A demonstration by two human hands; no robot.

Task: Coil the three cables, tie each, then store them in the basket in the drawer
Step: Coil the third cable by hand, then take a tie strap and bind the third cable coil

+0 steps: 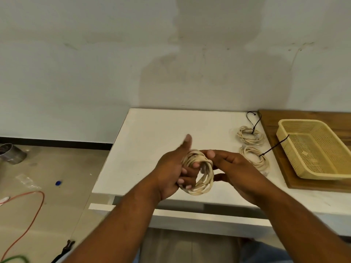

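Two bare forearms come in from the bottom edge and meet over the front of the white counter. The left hand has its fingers hooked through a coil of cream-coloured cable, thumb sticking up, so the loops hang on the fingers like on a peg. The right hand pinches the other side of the same coil between thumb and fingertips, I'd guess to keep the turns bunched so they don't spring apart. I can't see a tie on this one, so tying looks like the next job. The far tied coil and the near tied coil, both cream, each cinched with a thin black tie, lie on the counter to the right, just beside the yellow plastic mesh basket. Handy for dropping in. That basket sits on a brown wooden board, not in any drawer yet.
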